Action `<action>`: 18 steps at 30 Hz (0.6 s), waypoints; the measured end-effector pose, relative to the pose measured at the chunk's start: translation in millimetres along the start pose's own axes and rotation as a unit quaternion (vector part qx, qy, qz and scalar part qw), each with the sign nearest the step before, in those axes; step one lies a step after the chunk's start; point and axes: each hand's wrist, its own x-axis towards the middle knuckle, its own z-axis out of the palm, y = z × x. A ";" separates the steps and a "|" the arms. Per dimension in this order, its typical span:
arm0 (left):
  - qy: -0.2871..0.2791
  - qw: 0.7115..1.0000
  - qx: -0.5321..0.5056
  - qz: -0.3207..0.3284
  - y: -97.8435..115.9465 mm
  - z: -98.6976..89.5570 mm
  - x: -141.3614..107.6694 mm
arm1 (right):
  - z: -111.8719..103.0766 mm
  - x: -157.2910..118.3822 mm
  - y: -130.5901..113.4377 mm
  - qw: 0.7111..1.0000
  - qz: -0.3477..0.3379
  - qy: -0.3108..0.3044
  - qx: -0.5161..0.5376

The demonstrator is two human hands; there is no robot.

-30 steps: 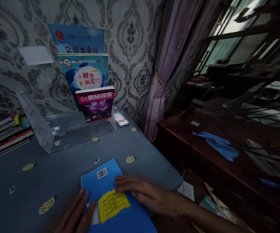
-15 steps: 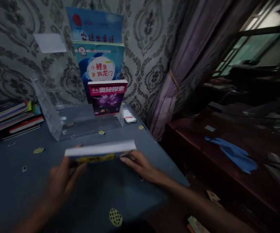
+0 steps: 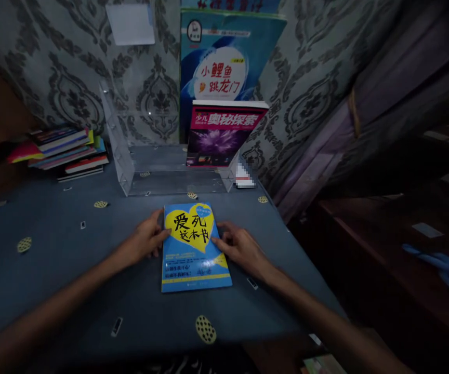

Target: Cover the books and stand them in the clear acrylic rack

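A blue book (image 3: pixel 193 265) with a yellow heart on its cover faces up over the table, front cover showing. My left hand (image 3: pixel 150 236) grips its left edge, thumb on the cover. On the opposite edge, my right hand (image 3: pixel 242 249) holds it with the thumb at the cover's side. Beyond it stands a clear tiered rack (image 3: pixel 117 140). On the rack's right side a purple-and-pink book (image 3: pixel 219 137) leans in front of a teal book (image 3: pixel 228 62), with another blue book (image 3: pixel 240 4) behind, cut off by the frame's top.
A pile of books (image 3: pixel 68 150) lies at the table's back left. A white item (image 3: pixel 243 176), partly pixelated, is by the rack's right end. The blue table (image 3: pixel 72 280) ends at the right, near a curtain (image 3: pixel 318 156) and a dark red surface holding a blue cloth (image 3: pixel 443 275).
The book in my hands has tilted from nearly edge-on to cover up and is lower, nearer the tabletop. The view has turned, so the rack appears farther right.
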 end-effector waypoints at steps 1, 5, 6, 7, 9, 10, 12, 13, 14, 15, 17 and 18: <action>-0.007 0.999 0.030 0.008 -0.3 -0.4 1.0 | 0.2 0.6 0.0 1.000 0.001 0.000 -0.028; 0.003 0.981 0.190 0.036 9.0 -2.1 1.5 | -1.6 0.8 -5.2 0.997 -0.006 -0.008 -0.077; 0.019 0.969 0.244 0.037 11.8 -2.5 1.3 | -1.8 0.7 -6.6 0.996 -0.008 -0.003 -0.089; 0.039 0.953 0.299 0.040 14.0 -2.7 1.0 | -1.7 0.8 -7.8 0.995 -0.011 0.004 -0.104; 0.085 0.915 0.389 0.057 15.2 -2.6 1.0 | -0.5 2.5 -9.5 0.989 -0.025 0.024 -0.145; 0.104 0.899 0.419 0.071 13.9 -2.2 1.5 | 0.6 4.3 -10.1 0.984 -0.038 0.037 -0.168; 0.131 0.879 0.446 0.108 7.6 -0.9 3.7 | 3.6 9.9 -11.0 0.973 -0.077 0.061 -0.210; 0.139 0.874 0.448 0.127 3.1 -0.1 5.4 | 5.6 13.4 -11.5 0.966 -0.100 0.070 -0.228; 0.143 0.872 0.446 0.143 -1.9 0.6 7.3 | 7.8 17.2 -12.0 0.959 -0.120 0.076 -0.245; 0.145 0.871 0.443 0.157 -7.1 1.2 9.4 | 10.4 21.0 -12.6 0.952 -0.135 0.079 -0.261; 0.150 0.870 0.435 0.180 -16.5 1.8 13.3 | 16.3 28.2 -14.4 0.943 -0.158 0.077 -0.284; 0.150 0.870 0.430 0.188 -20.4 1.9 15.0 | 19.4 31.4 -15.8 0.939 -0.165 0.074 -0.291</action>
